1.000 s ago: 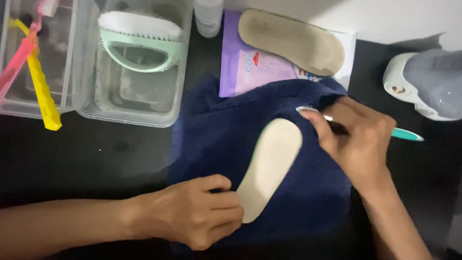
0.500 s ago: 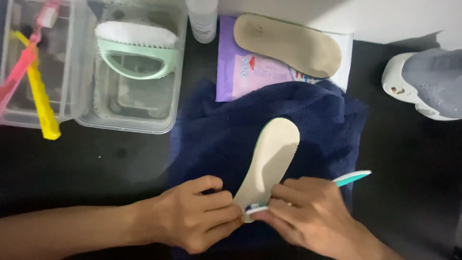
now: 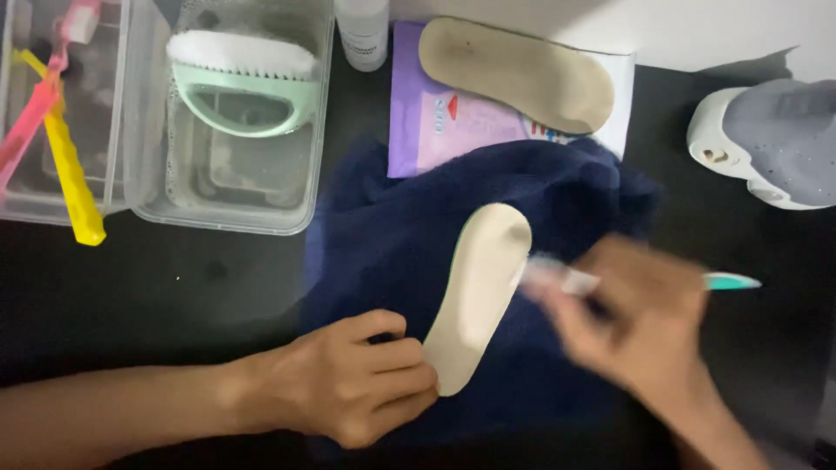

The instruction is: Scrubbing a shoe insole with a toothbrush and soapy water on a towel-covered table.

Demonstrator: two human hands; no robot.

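A pale shoe insole (image 3: 477, 292) lies on a dark blue towel (image 3: 557, 209) in the middle of the black table. My left hand (image 3: 353, 387) presses down on the insole's near end and holds it still. My right hand (image 3: 644, 318), blurred with motion, grips a white and teal toothbrush (image 3: 730, 281). The brush head sits at the insole's right edge, near its upper half.
A second, dirtier insole (image 3: 518, 74) rests on a purple wipes pack (image 3: 435, 130) at the back. Two clear plastic tubs (image 3: 144, 187) at back left hold a mint scrub brush (image 3: 239, 78) and yellow and pink brushes (image 3: 70, 178). A grey shoe (image 3: 771, 144) sits at right, a white bottle (image 3: 361, 35) at the back.
My right hand swept the toothbrush from the insole's far end down to its near end, then back up to its right edge. My left hand stayed put.
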